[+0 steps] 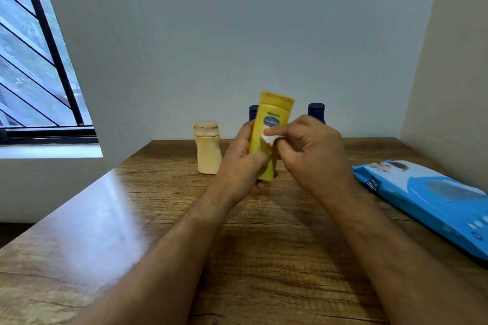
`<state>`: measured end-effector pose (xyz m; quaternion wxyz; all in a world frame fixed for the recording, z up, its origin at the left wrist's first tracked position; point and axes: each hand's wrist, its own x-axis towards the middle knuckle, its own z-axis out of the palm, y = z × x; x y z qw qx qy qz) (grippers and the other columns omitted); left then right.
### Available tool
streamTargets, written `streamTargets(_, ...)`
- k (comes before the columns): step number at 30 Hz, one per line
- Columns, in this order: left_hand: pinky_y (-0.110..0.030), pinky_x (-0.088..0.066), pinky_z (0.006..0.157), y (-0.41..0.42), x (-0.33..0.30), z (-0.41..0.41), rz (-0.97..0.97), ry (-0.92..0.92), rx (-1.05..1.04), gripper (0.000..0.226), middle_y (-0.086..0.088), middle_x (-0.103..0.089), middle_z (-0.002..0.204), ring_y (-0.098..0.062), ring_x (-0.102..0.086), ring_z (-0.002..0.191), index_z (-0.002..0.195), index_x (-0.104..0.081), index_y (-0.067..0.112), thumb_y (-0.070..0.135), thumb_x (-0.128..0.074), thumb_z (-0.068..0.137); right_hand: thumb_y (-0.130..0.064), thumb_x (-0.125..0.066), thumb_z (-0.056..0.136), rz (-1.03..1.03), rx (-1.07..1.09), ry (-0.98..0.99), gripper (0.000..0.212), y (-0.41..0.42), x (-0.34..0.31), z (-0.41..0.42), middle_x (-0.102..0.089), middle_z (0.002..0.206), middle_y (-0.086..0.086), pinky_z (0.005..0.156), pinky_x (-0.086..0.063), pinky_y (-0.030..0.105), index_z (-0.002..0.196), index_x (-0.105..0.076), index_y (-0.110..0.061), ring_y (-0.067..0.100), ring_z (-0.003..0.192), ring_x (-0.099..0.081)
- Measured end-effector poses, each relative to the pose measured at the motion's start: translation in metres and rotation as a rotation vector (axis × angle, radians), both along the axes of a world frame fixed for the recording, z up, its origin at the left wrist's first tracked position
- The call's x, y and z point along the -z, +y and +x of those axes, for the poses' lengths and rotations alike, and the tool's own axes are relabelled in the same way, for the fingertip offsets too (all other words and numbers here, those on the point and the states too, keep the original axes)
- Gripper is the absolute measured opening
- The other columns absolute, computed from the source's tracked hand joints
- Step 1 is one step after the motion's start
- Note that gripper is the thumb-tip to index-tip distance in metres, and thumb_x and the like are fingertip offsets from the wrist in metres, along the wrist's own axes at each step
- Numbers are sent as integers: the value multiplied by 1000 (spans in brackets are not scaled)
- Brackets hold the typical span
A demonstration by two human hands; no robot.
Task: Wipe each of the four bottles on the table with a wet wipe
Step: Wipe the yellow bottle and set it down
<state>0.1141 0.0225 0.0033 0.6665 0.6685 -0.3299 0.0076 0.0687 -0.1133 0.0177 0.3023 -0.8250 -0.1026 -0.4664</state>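
Both forearms come in from the near edge of the table (163,219) and meet over its middle. Left hand (241,158) is wrapped around the lower half of the yellow bottle (269,124), fingers curled round it from the left with a fingertip across the front, so that's a full grip. Bottle is held up off the wood, roughly upright and leaning a bit to the right, wide end on top, blue label facing the camera.

Right hand (307,150) has its fingers curled in and is pinching a small bunched-up wipe (270,138) between thumb and forefinger. That wipe is pressed against the front of the yellow bottle just under the label, so both hands are closed on something, neither is loose.

Back near the far edge, a cream bottle (207,149) stands upright to the left of the hands. Two blue caps poke up behind: one blue bottle (253,112) mostly hidden behind the yellow one, the other blue bottle (316,112) showing just above the right hand. Can't see much of their bodies.

Over by the right edge lies a blue wipes pack (427,200), flat on the table and well apart from the hands.
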Motion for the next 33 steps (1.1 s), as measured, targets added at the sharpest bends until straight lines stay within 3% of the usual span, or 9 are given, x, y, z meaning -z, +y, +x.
streamTargets(5,-47,-60,71,-4,8,4,178,-196,-139,71,0,-67,104,-25,-68,85,140,-45,43,17,-64,78,-17,-68,86,127,29,-99,24,-2,-1,1,-55,80,-15,63,-36,2,101,-75,-34,-5,71,-54)
streamTargets(8,-32,-59,87,-3,8,5,123,-207,-128,69,10,-66,115,-9,-68,103,145,-38,35,1,-62,90,-14,-70,86,18,-142,72,24,4,1,-2,-59,85,-17,67,-39,1,102,-76,-31,-8,78,-57)
streamTargets(10,-24,-56,86,-2,7,7,105,-194,-133,76,13,-64,117,-2,-67,104,148,-34,32,-9,-60,90,-15,-69,87,-53,-182,143,24,7,2,-2,-59,84,-18,69,-39,2,103,-76,-31,-8,80,-57)
streamTargets(14,-40,-61,85,-3,7,7,107,-170,-99,83,2,-61,123,-14,-68,101,148,-33,39,-14,-55,88,-23,-63,87,-70,-32,-20,24,2,2,-2,-61,85,-12,64,-40,6,104,-75,-35,2,72,-57)
streamTargets(19,-10,-49,67,-4,8,4,184,-220,-113,81,5,-50,109,11,-52,78,129,-34,60,-8,-56,90,-17,-65,90,104,67,-186,26,-7,-2,0,-57,82,-10,63,-37,4,110,-73,-31,-2,71,-53)
streamTargets(21,-23,-54,74,-6,8,4,109,-122,-66,73,1,-56,111,3,-58,85,138,-39,48,-5,-56,91,-17,-66,89,48,6,-118,27,-4,0,0,-60,84,-7,61,-39,5,109,-73,-33,3,72,-55)
streamTargets(24,-48,-55,84,-5,4,7,-51,33,-19,59,-7,-67,115,-31,-65,108,134,-52,27,0,-53,81,-15,-69,87,-49,-119,-6,26,2,2,-2,-61,88,-5,66,-42,4,106,-75,-31,3,78,-58)
streamTargets(28,-48,-50,86,-4,2,7,-272,202,68,53,-15,-68,103,-33,-63,95,118,-61,6,9,-48,67,-6,-70,82,-16,-140,-47,27,-1,1,-1,-59,83,-3,60,-40,5,96,-78,-27,1,71,-55)
streamTargets(33,-36,-55,65,-2,1,5,-350,291,65,43,-10,-70,83,-30,-59,77,98,-75,17,6,-37,82,-13,-70,89,221,-42,-164,20,-3,-4,1,-66,84,-10,65,-40,5,103,-76,-25,-2,75,-59)
